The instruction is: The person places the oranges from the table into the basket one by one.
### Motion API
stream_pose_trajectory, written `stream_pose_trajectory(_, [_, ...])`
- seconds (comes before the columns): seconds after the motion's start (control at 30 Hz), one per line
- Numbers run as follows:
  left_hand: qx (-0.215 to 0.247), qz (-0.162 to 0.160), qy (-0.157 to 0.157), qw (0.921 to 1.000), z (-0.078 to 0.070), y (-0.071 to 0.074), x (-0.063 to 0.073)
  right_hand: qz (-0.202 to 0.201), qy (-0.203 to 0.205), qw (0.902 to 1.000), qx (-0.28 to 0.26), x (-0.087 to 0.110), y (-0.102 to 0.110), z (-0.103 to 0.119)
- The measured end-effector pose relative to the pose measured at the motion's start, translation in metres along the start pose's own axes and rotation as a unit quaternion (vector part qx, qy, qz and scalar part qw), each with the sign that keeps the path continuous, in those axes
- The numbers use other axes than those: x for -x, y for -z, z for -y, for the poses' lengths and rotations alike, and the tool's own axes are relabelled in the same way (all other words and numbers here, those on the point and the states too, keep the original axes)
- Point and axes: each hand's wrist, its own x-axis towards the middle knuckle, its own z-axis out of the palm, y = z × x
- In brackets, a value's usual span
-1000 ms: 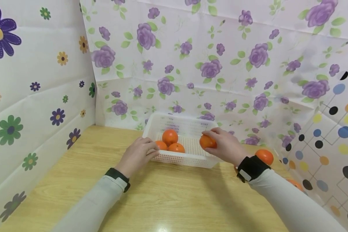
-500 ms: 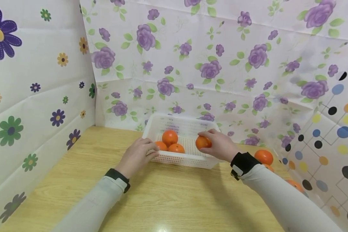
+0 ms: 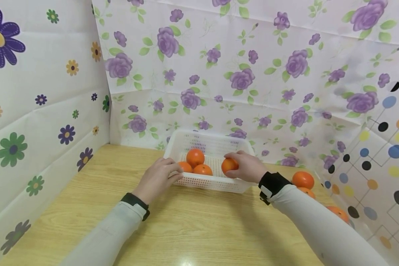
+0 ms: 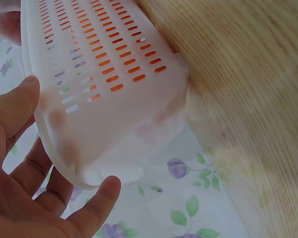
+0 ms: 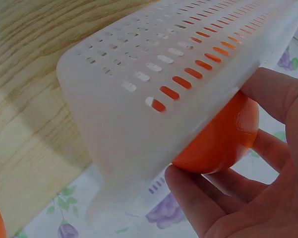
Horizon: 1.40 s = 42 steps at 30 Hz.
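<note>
A white perforated plastic basket (image 3: 216,181) stands on the wooden table against the back cloth. My left hand (image 3: 159,178) holds its front-left rim; in the left wrist view the thumb (image 4: 27,96) lies along the rim and other fingers show faintly through the wall. My right hand (image 3: 247,167) grips an orange (image 3: 228,168) low inside the basket's right part, with thumb and fingers round it. In the right wrist view this orange (image 5: 223,139) is partly hidden behind the basket wall. Three more oranges (image 3: 195,157) lie together in the left part of the basket.
Several oranges lie on the table at the right: one (image 3: 303,180) behind my right forearm, another (image 3: 307,192) partly hidden by the sleeve, and one (image 3: 339,213) near the dotted cloth (image 3: 385,177). Flowered cloths (image 3: 212,88) enclose the back and left of the wooden table (image 3: 186,221).
My right hand has moved left and down with the orange, deeper into the basket. The left hand has stayed at the rim.
</note>
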Motion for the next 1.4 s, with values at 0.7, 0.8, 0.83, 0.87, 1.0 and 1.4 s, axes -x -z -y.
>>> stream_pose_trajectory(0.7, [-0.001, 0.005, 0.009, 0.9999, -0.003, 0.002, 0.000, 0.047, -0.016, 0.9987, 0.010, -0.017, -0.014, -0.006])
stream_pose_trajectory(0.8, [0.000, 0.005, 0.009, 1.0000, -0.003, 0.002, 0.001, 0.052, -0.017, 0.9985, 0.004, -0.018, -0.016, -0.006])
stream_pose_trajectory(0.83, [0.000, 0.004, 0.008, 1.0000, -0.003, 0.002, 0.001, 0.054, -0.017, 0.9984, 0.002, -0.019, -0.016, -0.006])
stream_pose_trajectory(0.87, [0.001, 0.004, 0.008, 1.0000, -0.003, 0.002, 0.001, 0.057, -0.016, 0.9983, 0.001, -0.020, -0.017, -0.006])
stream_pose_trajectory(1.0, [0.000, 0.003, 0.008, 1.0000, -0.002, 0.002, 0.001, 0.073, -0.024, 0.9970, -0.010, -0.024, -0.018, -0.005])
stream_pose_trajectory(1.4, [-0.001, 0.003, 0.009, 1.0000, -0.001, 0.000, 0.000, 0.110, -0.014, 0.9937, -0.019, -0.021, -0.010, 0.008])
